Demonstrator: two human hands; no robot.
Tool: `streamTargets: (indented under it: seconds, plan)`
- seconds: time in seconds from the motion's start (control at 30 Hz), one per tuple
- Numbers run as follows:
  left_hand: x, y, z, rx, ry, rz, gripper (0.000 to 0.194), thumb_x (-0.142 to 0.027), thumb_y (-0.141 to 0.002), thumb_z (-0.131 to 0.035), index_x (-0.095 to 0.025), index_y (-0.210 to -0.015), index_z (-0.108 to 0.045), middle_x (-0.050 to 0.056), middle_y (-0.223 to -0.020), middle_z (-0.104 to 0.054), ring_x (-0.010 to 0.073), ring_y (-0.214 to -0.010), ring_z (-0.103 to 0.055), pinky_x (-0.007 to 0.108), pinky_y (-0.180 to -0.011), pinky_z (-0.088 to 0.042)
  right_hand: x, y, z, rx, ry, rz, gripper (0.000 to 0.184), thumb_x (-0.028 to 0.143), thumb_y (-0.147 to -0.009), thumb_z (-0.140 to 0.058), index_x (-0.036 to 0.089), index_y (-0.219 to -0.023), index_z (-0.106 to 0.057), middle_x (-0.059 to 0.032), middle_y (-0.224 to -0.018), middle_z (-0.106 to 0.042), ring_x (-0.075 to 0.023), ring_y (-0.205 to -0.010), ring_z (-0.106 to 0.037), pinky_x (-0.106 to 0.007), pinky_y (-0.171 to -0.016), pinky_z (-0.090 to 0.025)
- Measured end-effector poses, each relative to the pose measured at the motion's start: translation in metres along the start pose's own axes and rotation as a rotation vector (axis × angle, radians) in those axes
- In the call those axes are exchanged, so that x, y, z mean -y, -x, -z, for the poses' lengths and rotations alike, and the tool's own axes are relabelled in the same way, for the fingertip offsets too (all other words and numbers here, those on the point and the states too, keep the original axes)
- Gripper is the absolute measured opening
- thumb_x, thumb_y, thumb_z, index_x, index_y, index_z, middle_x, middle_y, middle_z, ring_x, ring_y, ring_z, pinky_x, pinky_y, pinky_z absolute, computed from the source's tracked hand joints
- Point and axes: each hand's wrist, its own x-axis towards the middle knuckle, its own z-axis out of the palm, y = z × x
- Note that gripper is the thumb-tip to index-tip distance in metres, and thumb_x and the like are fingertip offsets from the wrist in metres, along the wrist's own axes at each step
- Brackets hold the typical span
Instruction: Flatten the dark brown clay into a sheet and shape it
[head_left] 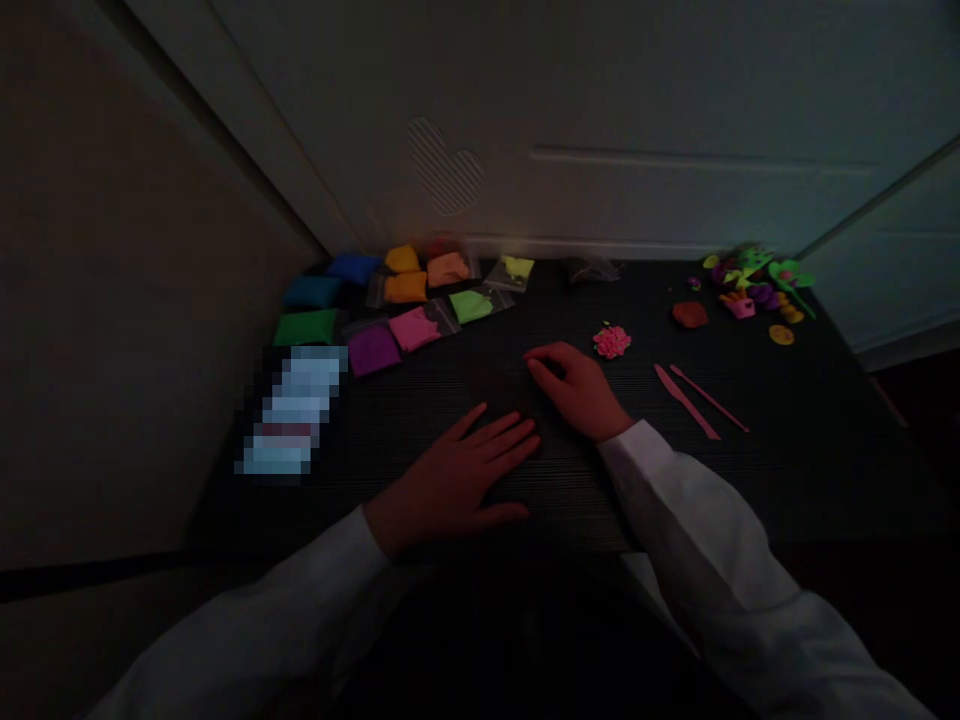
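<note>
My left hand [465, 475] lies palm down on the dark table [555, 500], fingers stretched out and thumb apart. Just beyond it, my right hand [577, 390] rests on its side with fingers curled and thumb and forefinger close together. Whatever is in that pinch, if anything, is too dark to make out. A small pink ruffled flower [612, 341] with bits of green sits past my right hand. To the right lie a pink plastic modelling knife [686, 400] and a thinner pink stick tool [709, 397].
Bags of coloured clay, such as purple [373, 348], pink [415, 329] and green [306, 327], line the back left. A blurred-out bright rectangle [296, 410] is at left. Back right hold a reddish-brown lump [689, 315] and several clay flowers [791, 275]. A white panel [637, 200] rises behind.
</note>
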Motion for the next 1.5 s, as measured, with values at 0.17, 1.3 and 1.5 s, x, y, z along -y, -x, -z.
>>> streamTargets:
  seconds: [0.17,1.3,1.5]
  plan:
    - [-0.001,0.001,0.000,0.001,-0.022,-0.004,0.065,-0.058,-0.080,-0.033,-0.024,-0.135,-0.024,0.004,-0.141,-0.027,0.0220,-0.131,-0.022,0.045,-0.109,-0.009,0.000,0.000,0.001,0.009,0.015,-0.002,0.019,0.026,-0.082,-0.046,0.018,-0.090,-0.061,-0.0034,-0.085,-0.061,-0.0140,-0.078,-0.056,-0.028,-0.071,-0.044]
    - [-0.004,-0.008,-0.002,0.013,-0.005,0.057,0.064,-0.058,-0.082,-0.029,-0.022,-0.134,-0.026,0.003,-0.141,-0.029,0.0198,-0.131,-0.021,0.044,-0.110,-0.006,-0.001,-0.001,0.000,0.007,0.019,-0.004,0.019,0.025,-0.081,-0.047,0.017,-0.090,-0.062,-0.0034,-0.085,-0.062,-0.0131,-0.078,-0.056,-0.027,-0.070,-0.043]
    - [-0.003,-0.006,-0.002,-0.007,-0.026,0.065,0.068,-0.059,-0.080,-0.030,-0.021,-0.135,-0.023,0.004,-0.141,-0.027,0.0210,-0.132,-0.019,0.044,-0.110,-0.007,-0.002,-0.001,0.000,0.009,0.000,-0.004,0.018,0.025,-0.081,-0.047,0.018,-0.090,-0.062,-0.0029,-0.085,-0.062,-0.0134,-0.078,-0.056,-0.027,-0.071,-0.044]
